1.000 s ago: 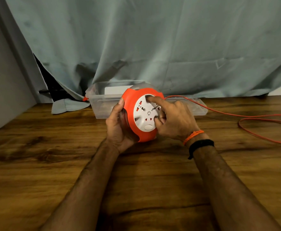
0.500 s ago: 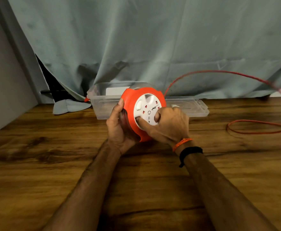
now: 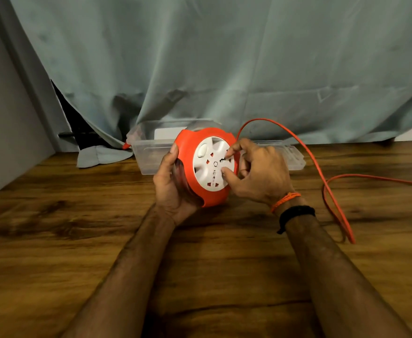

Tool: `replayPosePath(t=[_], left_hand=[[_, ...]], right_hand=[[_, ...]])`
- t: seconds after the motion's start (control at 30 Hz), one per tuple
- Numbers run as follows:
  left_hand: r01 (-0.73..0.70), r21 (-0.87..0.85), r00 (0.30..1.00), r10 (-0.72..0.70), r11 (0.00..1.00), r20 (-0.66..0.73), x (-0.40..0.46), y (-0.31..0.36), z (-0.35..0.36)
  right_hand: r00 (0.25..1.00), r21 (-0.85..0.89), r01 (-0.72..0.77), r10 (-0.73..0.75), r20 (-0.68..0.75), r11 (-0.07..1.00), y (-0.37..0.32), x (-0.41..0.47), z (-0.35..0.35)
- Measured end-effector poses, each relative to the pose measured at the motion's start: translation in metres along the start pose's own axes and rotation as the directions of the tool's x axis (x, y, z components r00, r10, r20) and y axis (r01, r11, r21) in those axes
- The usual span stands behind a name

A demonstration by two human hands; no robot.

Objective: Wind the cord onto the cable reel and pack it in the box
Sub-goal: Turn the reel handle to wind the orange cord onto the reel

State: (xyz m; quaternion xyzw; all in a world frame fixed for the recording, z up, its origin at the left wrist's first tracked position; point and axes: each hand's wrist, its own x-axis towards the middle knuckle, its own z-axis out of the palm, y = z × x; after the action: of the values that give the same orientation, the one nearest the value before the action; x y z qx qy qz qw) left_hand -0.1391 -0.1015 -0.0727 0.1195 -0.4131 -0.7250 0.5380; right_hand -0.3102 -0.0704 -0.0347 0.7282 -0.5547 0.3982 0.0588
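At frame centre, my left hand holds the cable reel; right hand fingertips turn its white face; cord trails right.

Grey-green curtain hanging behind, wood-grain table, grey wall at left

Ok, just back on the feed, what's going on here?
A person is winding the orange cord onto the cable reel. The left hand holds the reel's orange housing above the wooden table; the right hand has fingertips on the white socket face. Much cord lies loose at right. The clear box waits behind.
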Motion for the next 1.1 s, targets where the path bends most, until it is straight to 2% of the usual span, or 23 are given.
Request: replayPosePath(t=[0.17,0.47,0.57,0.63,0.7,0.83,1.1], left_hand=[[0.024,0.0,0.999,-0.024,1.0,0.03,0.001,-0.001,-0.001],[0.028,0.032,0.999,-0.029,0.999,0.03,0.0,-0.003,-0.004],[0.006,0.021,1.0,-0.007,1.0,0.008,0.0,-0.002,-0.001],[-0.014,0.017,1.0,0.014,1.0,-0.005,0.0,-0.002,0.002],[-0.018,-0.005,1.0,0.018,1.0,-0.015,0.0,-0.001,0.005],[-0.017,-0.021,0.999,0.016,1.0,-0.028,-0.001,-0.001,0.005],[-0.014,0.0,0.999,0.014,1.0,-0.045,-0.001,0.001,0.004]], right_hand=[[0.993,-0.111,0.1,-0.093,0.069,0.989,0.003,-0.001,0.001],[0.993,-0.18,0.111,-0.104,0.052,0.977,0.009,0.0,0.011],[0.998,-0.232,0.043,-0.033,0.047,0.972,0.007,-0.003,0.012],[0.999,-0.248,-0.039,0.037,-0.011,0.968,0.002,-0.006,0.017],[0.993,-0.237,-0.113,0.101,-0.065,0.965,-0.008,-0.007,0.025],[0.969,-0.139,-0.245,0.241,-0.047,0.959,-0.024,-0.004,0.028],[0.99,-0.039,-0.143,0.142,-0.029,0.989,-0.016,-0.001,0.015]])
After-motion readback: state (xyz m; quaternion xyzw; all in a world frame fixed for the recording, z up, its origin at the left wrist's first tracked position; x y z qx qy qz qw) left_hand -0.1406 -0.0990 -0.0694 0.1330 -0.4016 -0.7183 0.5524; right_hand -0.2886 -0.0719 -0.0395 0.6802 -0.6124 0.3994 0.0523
